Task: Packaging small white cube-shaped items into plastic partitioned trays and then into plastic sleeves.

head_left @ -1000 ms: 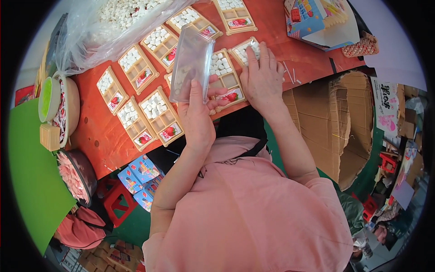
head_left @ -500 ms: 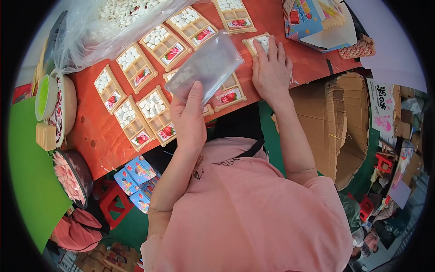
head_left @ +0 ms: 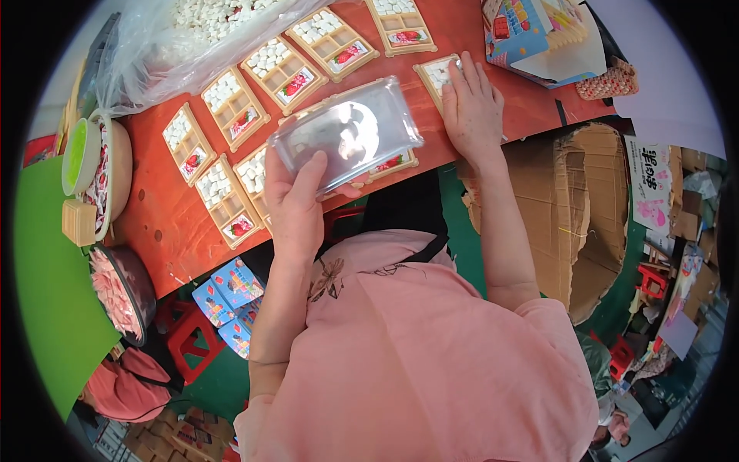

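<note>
Pinching a clear plastic cover [head_left: 346, 131] by its near left part, the left hand [head_left: 296, 208] is partly closed here, thumb across the top and fingers curled beneath. The cover is tilted above the near edge of the red table [head_left: 154, 208], a bright glare right on its middle, and trays show dimly through and around it.

Over to the right hand [head_left: 473, 115]: palm down, fingers nearly straight and only slightly apart, laid over the right side of a beige tray [head_left: 431, 75]. White pieces peek out by the fingertips; whether it has a grip on that tray, I can't tell from here.

And look at the line-up! At the far side lies a filled tray [head_left: 402, 27], white pieces at one end, a strawberry-printed packet at the other. More like it slant down to the left, one of them [head_left: 235, 108] with bare compartments between pieces and packet.

Behind them sprawls a clear plastic bag [head_left: 146, 65] with a heap of white pieces [head_left: 219, 19]. Far right of the table, an open blue box [head_left: 523, 38]; off the left edge, a green-lined bowl [head_left: 79, 158] and a dark tub of pink pieces [head_left: 115, 289].
</note>
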Demonstrator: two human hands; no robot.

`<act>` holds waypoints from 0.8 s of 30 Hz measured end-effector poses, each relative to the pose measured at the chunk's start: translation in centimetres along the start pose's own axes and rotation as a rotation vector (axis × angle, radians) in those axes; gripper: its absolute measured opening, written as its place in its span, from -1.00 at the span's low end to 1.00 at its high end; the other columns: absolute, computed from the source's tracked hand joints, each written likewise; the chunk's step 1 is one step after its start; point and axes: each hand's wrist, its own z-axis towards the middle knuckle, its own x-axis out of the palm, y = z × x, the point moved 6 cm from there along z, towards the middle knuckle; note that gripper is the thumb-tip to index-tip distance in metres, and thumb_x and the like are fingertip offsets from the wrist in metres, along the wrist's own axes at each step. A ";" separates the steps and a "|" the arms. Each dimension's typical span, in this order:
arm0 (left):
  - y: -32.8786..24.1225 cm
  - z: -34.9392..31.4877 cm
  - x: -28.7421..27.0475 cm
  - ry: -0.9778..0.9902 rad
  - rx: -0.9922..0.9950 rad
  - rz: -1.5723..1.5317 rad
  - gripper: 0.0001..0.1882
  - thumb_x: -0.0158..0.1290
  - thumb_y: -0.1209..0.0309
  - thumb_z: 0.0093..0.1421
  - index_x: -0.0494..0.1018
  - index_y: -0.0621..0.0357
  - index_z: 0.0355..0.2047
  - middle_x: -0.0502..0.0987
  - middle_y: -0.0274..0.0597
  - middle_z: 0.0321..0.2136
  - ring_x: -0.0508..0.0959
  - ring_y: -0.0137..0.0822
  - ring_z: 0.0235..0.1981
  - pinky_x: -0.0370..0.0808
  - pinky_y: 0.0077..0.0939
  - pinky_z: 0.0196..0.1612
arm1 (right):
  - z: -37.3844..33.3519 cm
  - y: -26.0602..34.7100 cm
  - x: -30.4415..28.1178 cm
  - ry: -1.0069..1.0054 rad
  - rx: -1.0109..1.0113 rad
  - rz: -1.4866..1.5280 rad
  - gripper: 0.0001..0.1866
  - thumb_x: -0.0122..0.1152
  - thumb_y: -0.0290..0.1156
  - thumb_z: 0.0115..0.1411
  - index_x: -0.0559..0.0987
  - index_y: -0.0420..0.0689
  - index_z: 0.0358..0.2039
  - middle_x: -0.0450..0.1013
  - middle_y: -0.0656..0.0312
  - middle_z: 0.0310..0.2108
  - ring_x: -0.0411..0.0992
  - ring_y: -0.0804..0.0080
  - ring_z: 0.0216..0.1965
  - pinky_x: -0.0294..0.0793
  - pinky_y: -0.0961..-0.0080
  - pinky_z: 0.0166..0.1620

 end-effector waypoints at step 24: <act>1.4 -1.2 -1.2 0.219 -0.320 -0.143 -0.61 -0.06 0.41 0.35 0.26 0.28 0.14 0.61 0.03 -0.32 0.66 -0.18 -0.55 0.46 -0.48 -0.70 | -4.9 16.1 -9.2 0.103 -0.540 0.607 -0.72 0.42 -0.51 0.03 0.60 -0.14 -0.21 0.48 0.23 -0.22 0.48 0.25 -0.19 0.34 0.27 -0.11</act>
